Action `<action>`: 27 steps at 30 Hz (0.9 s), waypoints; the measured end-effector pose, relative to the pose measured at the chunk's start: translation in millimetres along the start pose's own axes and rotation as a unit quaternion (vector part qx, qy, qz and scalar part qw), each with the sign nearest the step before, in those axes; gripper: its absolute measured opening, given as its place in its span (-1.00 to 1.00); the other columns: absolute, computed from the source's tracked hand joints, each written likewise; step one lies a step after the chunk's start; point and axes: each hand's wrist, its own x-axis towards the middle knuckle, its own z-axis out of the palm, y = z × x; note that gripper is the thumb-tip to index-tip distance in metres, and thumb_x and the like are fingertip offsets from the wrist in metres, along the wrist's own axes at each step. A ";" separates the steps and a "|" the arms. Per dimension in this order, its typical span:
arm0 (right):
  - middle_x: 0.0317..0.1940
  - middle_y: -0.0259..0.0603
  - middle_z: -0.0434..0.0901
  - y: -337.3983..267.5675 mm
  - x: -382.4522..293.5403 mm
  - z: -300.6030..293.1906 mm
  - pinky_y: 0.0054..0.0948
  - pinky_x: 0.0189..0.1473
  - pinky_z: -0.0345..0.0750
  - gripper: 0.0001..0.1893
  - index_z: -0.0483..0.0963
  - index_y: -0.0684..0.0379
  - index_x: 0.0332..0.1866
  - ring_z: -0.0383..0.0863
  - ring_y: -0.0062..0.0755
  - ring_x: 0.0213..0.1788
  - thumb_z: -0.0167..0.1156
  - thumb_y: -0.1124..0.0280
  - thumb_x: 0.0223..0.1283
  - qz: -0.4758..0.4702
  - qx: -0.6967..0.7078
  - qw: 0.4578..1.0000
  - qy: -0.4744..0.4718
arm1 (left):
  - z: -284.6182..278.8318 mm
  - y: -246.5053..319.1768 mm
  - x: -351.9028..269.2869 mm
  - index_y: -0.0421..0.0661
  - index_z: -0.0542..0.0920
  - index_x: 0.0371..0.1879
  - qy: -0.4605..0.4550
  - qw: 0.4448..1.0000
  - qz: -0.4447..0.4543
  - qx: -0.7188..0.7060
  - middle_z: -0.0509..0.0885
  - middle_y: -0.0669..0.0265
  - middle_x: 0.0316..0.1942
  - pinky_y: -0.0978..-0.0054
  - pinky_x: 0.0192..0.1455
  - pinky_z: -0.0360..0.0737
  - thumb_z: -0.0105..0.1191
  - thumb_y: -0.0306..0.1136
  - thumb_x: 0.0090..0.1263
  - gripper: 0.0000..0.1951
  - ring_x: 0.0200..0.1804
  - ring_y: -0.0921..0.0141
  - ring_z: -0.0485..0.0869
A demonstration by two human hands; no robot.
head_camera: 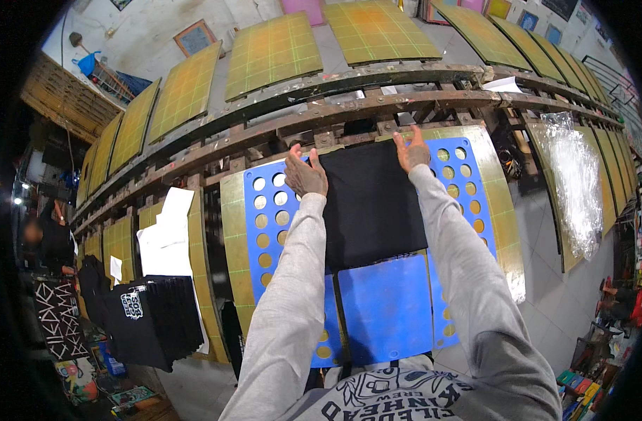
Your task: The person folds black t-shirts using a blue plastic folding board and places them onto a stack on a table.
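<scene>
A black folded garment (373,205), most likely a T-shirt, lies as a neat rectangle on a blue plastic folding board (386,310) with rows of round holes in its side panels. My left hand (306,173) is at the garment's far left edge, fingers apart and palm turned inward. At the far right corner is my right hand (411,150), its thumb and fingers spread. Neither hand visibly grips the cloth; whether the fingertips touch it is hard to tell. The folding board's near panel lies bare and flat.
Under the board is a yellow-green printing pallet (505,210); more line a metal rail (352,105). At left, a stack of black printed shirts (152,316) stands beside white paper sheets (165,231). Clear plastic bags (573,189) lie at right. A person (55,226) is at far left.
</scene>
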 end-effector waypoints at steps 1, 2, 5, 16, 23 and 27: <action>0.39 -0.01 0.51 -7.3 -16.1 -5.3 -0.05 0.42 0.38 -0.32 0.29 0.10 0.54 0.50 0.04 0.38 0.16 -0.06 0.46 -0.094 -0.027 0.995 0.038 | -5.3 6.2 -3.6 0.01 0.47 0.30 0.013 0.996 0.087 -0.007 0.52 0.19 0.34 0.00 0.36 0.35 0.05 0.00 0.57 -0.54 0.37 0.07 0.46; 0.44 -0.04 0.45 -9.2 -32.2 -8.4 -0.04 0.46 0.34 -0.32 0.25 0.06 0.57 0.42 0.02 0.45 0.12 -0.06 0.49 -0.185 -0.055 0.978 0.074 | -7.6 8.9 -9.0 0.01 0.44 0.37 0.023 0.985 0.171 -0.013 0.47 0.18 0.40 -0.01 0.42 0.30 0.03 0.01 0.58 -0.50 0.43 0.05 0.40; 0.62 -0.15 0.16 18.9 -59.7 -8.7 0.09 0.58 0.09 -0.30 0.14 -0.03 0.64 0.08 -0.06 0.64 -0.03 -0.13 0.55 -0.300 -0.222 0.927 0.028 | 0.7 12.6 -44.5 0.05 0.29 0.56 -0.090 0.926 0.350 0.114 0.27 0.16 0.58 -0.10 0.63 0.01 -0.06 0.02 0.61 -0.39 0.63 -0.02 0.12; 0.69 -0.05 -0.03 11.1 -126.9 -66.9 0.37 0.60 -0.22 -0.09 0.03 0.01 0.68 -0.10 0.02 0.72 0.05 -0.29 0.39 -0.395 -0.175 0.899 -0.079 | -84.0 0.1 -101.9 -0.05 0.07 0.66 -0.276 0.876 0.378 0.116 -0.05 0.04 0.70 -0.21 0.65 -0.25 -0.02 0.41 0.41 0.00 0.70 -0.09 -0.15; 0.66 -0.02 0.04 59.6 -225.2 -118.7 0.32 0.62 -0.10 -0.14 0.15 -0.01 0.63 -0.07 -0.05 0.72 0.29 0.03 0.24 -0.444 -0.307 0.818 -0.200 | -131.4 -31.4 -164.3 -0.11 0.21 0.58 -0.312 0.808 0.463 0.188 0.20 0.01 0.59 0.03 0.64 0.17 0.17 0.09 0.44 -0.16 0.61 0.01 0.18; 0.66 -0.01 0.04 56.0 -227.6 -87.1 0.29 0.62 -0.09 -0.14 0.14 -0.02 0.64 -0.05 -0.05 0.71 0.29 0.04 0.25 -0.495 -0.225 0.824 -0.160 | -101.9 -59.3 -172.8 -0.19 0.38 0.46 -0.212 0.778 0.539 0.243 0.52 0.04 0.38 0.08 0.60 0.22 0.18 -0.06 0.40 -0.29 0.43 0.03 0.47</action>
